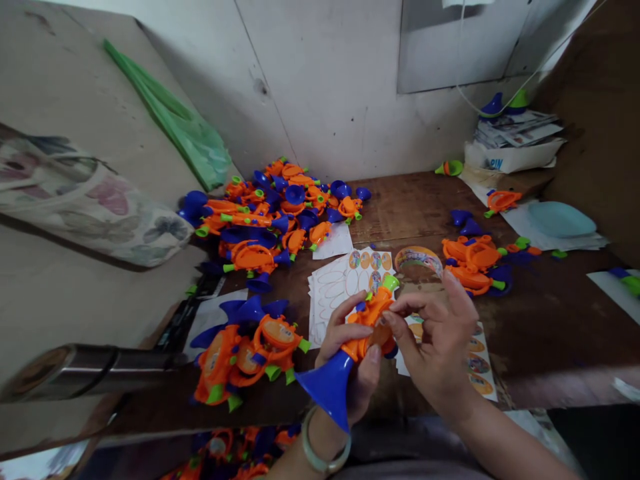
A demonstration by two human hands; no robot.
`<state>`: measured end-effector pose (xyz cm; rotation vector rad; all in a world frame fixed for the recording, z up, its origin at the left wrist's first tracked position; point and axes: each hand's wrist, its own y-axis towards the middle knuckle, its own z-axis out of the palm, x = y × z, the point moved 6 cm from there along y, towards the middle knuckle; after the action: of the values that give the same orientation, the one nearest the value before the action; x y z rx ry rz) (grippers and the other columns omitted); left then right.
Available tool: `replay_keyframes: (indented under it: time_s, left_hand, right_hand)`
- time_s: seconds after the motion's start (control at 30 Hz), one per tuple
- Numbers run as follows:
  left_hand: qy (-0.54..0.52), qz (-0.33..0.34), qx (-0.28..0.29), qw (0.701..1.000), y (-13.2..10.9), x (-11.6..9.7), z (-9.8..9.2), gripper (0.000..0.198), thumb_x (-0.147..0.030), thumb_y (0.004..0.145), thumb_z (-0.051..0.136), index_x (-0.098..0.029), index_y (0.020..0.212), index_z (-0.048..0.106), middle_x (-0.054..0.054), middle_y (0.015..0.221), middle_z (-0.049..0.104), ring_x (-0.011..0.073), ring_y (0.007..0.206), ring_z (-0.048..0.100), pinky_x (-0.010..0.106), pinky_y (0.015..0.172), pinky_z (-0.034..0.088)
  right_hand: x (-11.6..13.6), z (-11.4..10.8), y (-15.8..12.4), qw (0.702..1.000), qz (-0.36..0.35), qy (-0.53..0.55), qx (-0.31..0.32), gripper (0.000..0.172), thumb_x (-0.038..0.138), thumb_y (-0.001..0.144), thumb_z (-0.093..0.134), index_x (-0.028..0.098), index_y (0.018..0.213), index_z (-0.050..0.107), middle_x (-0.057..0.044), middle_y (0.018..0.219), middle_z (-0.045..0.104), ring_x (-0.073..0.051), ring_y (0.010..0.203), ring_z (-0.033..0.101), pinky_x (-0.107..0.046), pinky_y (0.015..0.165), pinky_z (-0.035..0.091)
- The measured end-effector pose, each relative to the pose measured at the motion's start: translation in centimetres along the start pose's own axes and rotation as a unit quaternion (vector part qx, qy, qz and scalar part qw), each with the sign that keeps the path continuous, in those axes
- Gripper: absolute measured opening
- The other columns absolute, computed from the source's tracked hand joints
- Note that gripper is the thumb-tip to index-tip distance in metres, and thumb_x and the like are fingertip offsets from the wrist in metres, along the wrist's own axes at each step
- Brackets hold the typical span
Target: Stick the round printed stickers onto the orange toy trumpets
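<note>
Head view, toy trumpet: here it is, the orange toy trumpet (374,308) up off the table (545,313), right between the two sets of fingers.
Left hand: the left hand (364,378) has it, fingers and thumb wrapped round the orange body.
Right hand: the right hand (440,343) comes in from the other side, thumb and forefinger drawn together at the body; whether something thin sits between those tips, I cannot tell.
Long axis: slanting, blue bell (327,387) down by the left wrist, green mouthpiece (390,283) up and away, just beyond the right fingertips.
Nearer hand: the left, it's gripping; the right fingertips are at the body's right side, close to the mouthpiece end.
Sticker sheets: one stack (325,293) beyond the left fingers, another sheet (484,363) beneath and beside the right hand.
Printed ring: the ring (419,255) lies just past the right fingers.
Other trumpets: a cluster (217,357) left of the left hand, a big heap (255,257) farther off beyond it.
</note>
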<state>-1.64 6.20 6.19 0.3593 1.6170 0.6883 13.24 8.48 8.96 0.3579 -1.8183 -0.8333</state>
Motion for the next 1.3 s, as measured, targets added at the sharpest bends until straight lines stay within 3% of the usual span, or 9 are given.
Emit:
replay_keyframes:
  time_s: [0.13,0.33,0.47,0.67,0.77,0.93,1.1,1.2,1.3]
  left_hand:
    - [0.007,0.011,-0.001,1.0,-0.1,0.1,-0.2,0.008,-0.024,0.104,0.07,-0.026,0.111,0.068,0.01,0.143,0.071,0.0284,0.138,0.07,0.048,0.109,0.064]
    - [-0.084,-0.025,-0.041,0.995,-0.3,1.0,-0.7,0.012,-0.027,0.103,0.071,-0.029,0.114,0.067,0.008,0.149,0.07,0.0284,0.14,0.069,0.047,0.11,0.063]
    - [-0.207,-0.133,-0.045,0.968,-0.6,2.8,0.5,0.038,-0.042,0.093,0.084,-0.031,0.125,0.065,0.011,0.15,0.07,0.0322,0.133,0.073,0.049,0.107,0.065]
    - [-0.273,-0.355,-0.025,0.894,-3.3,5.6,2.6,0.047,-0.052,0.092,0.085,-0.027,0.13,0.072,0.013,0.148,0.073,0.0323,0.138,0.071,0.046,0.112,0.063]
    - [-0.222,-0.298,0.0,0.929,-3.1,5.0,1.8,0.057,-0.036,0.089,0.091,-0.034,0.142,0.068,0.011,0.165,0.06,0.0321,0.152,0.059,0.046,0.119,0.058]
    - [-0.148,-0.251,0.036,0.956,-2.4,4.2,0.2,0.052,-0.032,0.09,0.09,-0.032,0.139,0.075,0.01,0.151,0.073,0.0308,0.142,0.068,0.044,0.119,0.057]
    - [-0.202,-0.293,-0.014,0.934,-2.4,4.8,0.0,0.05,-0.04,0.092,0.087,-0.029,0.14,0.075,0.013,0.159,0.066,0.032,0.144,0.067,0.043,0.118,0.057]
    - [-0.227,-0.291,-0.01,0.929,-2.4,4.7,0.2,0.051,-0.041,0.09,0.089,-0.029,0.138,0.076,0.013,0.163,0.062,0.0338,0.145,0.066,0.046,0.121,0.055]
    - [-0.191,-0.232,0.01,0.954,-1.9,3.9,0.0,0.051,-0.037,0.09,0.089,-0.029,0.138,0.076,0.015,0.162,0.063,0.0352,0.147,0.064,0.047,0.122,0.053]
  right_hand:
    - [0.0,0.0,0.4,0.996,-0.044,-0.072,0.022,0.014,0.015,0.1,0.068,0.027,0.106,0.064,0.004,0.085,0.071,-0.018,0.077,0.071,-0.059,0.116,0.055]
    - [-4.6,-1.2,0.6,0.999,0.033,-0.018,-0.034,0.091,0.041,0.097,0.081,0.038,0.169,0.027,-0.016,0.169,0.042,-0.036,0.154,0.048,-0.065,0.112,0.055]
    - [-5.1,1.6,-0.5,0.941,0.185,0.258,0.115,0.081,0.048,0.105,0.07,0.047,0.169,0.021,-0.011,0.156,0.059,-0.025,0.124,0.073,-0.046,0.095,0.068]
    - [-3.6,-1.1,0.8,0.985,0.065,0.149,-0.054,0.088,0.013,0.096,0.077,0.051,0.163,0.032,-0.005,0.147,0.054,-0.018,0.112,0.075,-0.039,0.092,0.07]
    - [-2.2,-1.2,0.2,0.996,-0.017,0.09,-0.007,0.095,0.003,0.092,0.075,0.052,0.163,0.034,-0.006,0.148,0.053,-0.021,0.114,0.074,-0.041,0.091,0.07]
    - [-0.7,0.7,-1.8,0.941,0.068,0.214,0.252,0.08,0.021,0.094,0.08,0.042,0.163,0.045,-0.013,0.164,0.049,-0.032,0.141,0.064,-0.054,0.108,0.066]
    - [-1.9,-0.4,0.4,0.936,0.169,0.275,0.143,0.017,0.027,0.098,0.08,0.031,0.114,0.075,-0.007,0.125,0.076,-0.02,0.103,0.08,-0.031,0.081,0.072]
    - [-2.5,0.0,0.9,0.946,0.172,0.241,0.129,0.013,0.021,0.093,0.084,0.027,0.098,0.073,0.002,0.087,0.076,-0.013,0.075,0.076,-0.022,0.067,0.067]
    - [-2.6,0.5,0.3,0.952,0.181,0.226,0.099,0.02,0.019,0.091,0.083,0.027,0.102,0.069,0.003,0.087,0.074,-0.012,0.072,0.073,-0.02,0.064,0.064]
